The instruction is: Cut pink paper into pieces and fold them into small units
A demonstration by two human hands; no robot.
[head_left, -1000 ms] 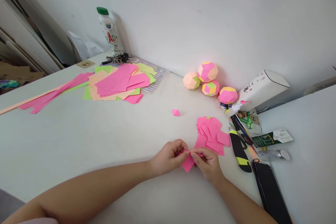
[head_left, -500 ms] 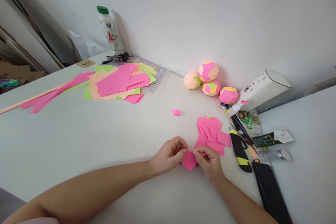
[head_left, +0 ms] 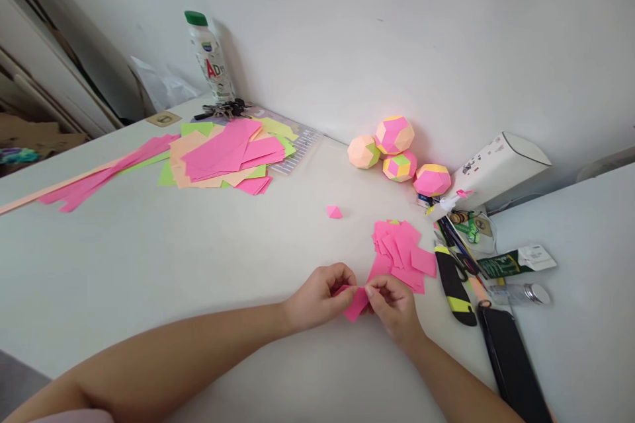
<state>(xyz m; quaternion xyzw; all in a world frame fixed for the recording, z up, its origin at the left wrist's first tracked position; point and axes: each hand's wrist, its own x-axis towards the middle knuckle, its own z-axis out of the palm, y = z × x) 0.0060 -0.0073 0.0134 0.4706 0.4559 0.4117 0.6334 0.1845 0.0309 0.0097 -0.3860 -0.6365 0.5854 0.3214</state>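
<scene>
Between my two hands is a small pink piece of paper (head_left: 355, 307), its lower corner pointing down toward me. My left hand (head_left: 325, 292) pinches it from the left with thumb and fingers. On the other side, my right hand (head_left: 394, 307) grips its upper right edge between thumb and forefinger. The fingers hide much of the paper, so I cannot tell how it is folded. Just beyond my right hand lies a loose pile of pink paper pieces (head_left: 401, 248). Farther out, a little folded pink paper piece (head_left: 334, 211) rests alone on the white table (head_left: 198, 244).
Several faceted paper balls (head_left: 395, 135) sit against the wall. A black and yellow utility knife (head_left: 451, 284), a black case (head_left: 510, 357) and a clear jar (head_left: 516, 293) lie at right. Paper sheets (head_left: 223, 152), keys (head_left: 223, 109) and a bottle (head_left: 211, 59) are at back left.
The pink paper has tilted between my fingers, its lower corner shifting slightly left, and less of its face shows. Both hands stay almost in place.
</scene>
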